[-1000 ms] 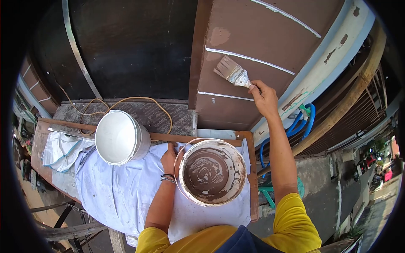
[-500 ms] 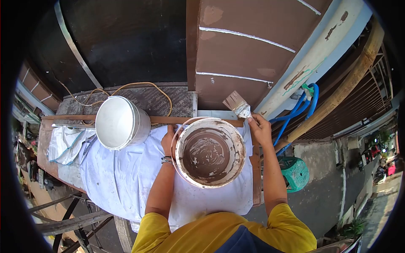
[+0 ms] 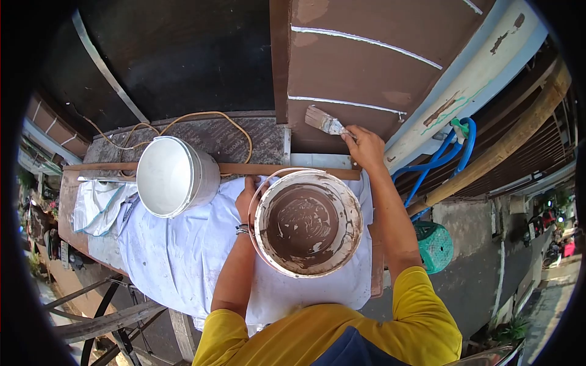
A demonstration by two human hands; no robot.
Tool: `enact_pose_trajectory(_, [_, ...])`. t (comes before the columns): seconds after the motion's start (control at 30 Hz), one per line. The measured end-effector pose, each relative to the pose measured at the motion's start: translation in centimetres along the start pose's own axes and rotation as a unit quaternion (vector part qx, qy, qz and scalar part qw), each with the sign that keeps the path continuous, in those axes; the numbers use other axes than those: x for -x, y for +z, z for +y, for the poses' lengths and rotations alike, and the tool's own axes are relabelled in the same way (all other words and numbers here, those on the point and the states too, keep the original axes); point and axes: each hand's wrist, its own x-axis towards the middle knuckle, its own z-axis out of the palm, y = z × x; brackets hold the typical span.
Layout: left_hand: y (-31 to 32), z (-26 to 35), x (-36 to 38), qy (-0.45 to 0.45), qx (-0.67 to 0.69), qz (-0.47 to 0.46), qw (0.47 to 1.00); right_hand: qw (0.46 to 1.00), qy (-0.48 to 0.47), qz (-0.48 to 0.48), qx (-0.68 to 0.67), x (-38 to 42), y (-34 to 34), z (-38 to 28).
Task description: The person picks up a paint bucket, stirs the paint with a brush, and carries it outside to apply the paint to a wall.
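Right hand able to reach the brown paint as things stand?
Probably yes: the right hand, gripping the paintbrush, is near, the paint bucket is open, and nothing visible covers the brown paint.

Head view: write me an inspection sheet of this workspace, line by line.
Surface: creased white sheet over a brown table.
Job's things: paint-smeared white round bucket holding brown paint; flat brown-bristled paintbrush.
Clutter: white-lined round bucket; clear plastic bag, left.
Grips: right hand has its grip closed on the paintbrush; left hand is at the smeared bucket's left side, its grip partly hidden.
Cables: thin yellow cable, looped on the grey ledge.
Surroundings: brown wall with white lines; blue hose and green plastic stool, right.
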Motion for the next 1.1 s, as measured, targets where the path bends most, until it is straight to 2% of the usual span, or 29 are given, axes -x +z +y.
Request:
enact_pose_trajectory(0.07, [0.6, -0.7, -0.2, 0.002, 0.023, 0.006, 1.0, 1.0, 0.008, 0.003, 0.02, -0.5, -0.2, 0.0])
enact_pose_trajectory(0.13, [3.9, -4.6, -0.8, -0.007, 0.126, 0.007, 0.992, 0.999, 0.036, 0.005, 0.017, -0.1, -0.8, 0.5])
enact_pose_trajectory(0.23, [4.1, -4.6, -1.0, -0.031, 0.182, 0.014, 0.983, 0.999, 0.048, 0.006, 0.008, 1.0, -1.1, 1.2])
enact_pose_trajectory(0.3, [3.0, -3.1, -0.6, -0.036, 0.132, 0.014, 0.99, 0.999, 0.034, 0.007, 0.002, 1.2, -1.1, 1.0])
enact_pose_trajectory(0.37, [0.4, -0.1, 0.0, -0.024, 0.025, 0.01, 0.999, 1.0, 0.006, 0.01, -0.006, 0.7, -0.8, -0.4])
enact_pose_trajectory(0.47, [0.8, -0.6, -0.1, -0.009, 0.037, 0.024, 0.999, 1.0, 0.004, -0.005, 0.005, -0.3, 0.2, -0.7])
enact_pose_trajectory(0.57, [0.9, -1.0, -0.3, 0.007, 0.0, 0.017, 1.0, 0.999, 0.051, 0.014, 0.002, 0.4, -0.7, 0.5])
enact_pose_trajectory(0.67, [1.7, -2.1, -0.7, -0.009, 0.002, 0.004, 1.0, 0.998, 0.067, 0.013, -0.006, 2.4, -1.3, 3.1])
enact_pose_trajectory(0.8, [1.2, -1.6, -0.6, -0.004, -0.008, -0.006, 1.0, 0.996, 0.082, 0.02, -0.037, 3.5, -1.1, 2.3])
enact_pose_trajectory(1.03, [0.9, -0.8, 0.0, 0.014, 0.033, 0.034, 0.999, 0.991, 0.093, -0.078, -0.058, 3.1, 0.2, -0.5])
enact_pose_trajectory(1.1, [0.7, -0.5, 0.1, 0.006, 0.049, 0.019, 0.999, 0.99, 0.101, -0.072, -0.072, 3.0, 0.1, -0.7])
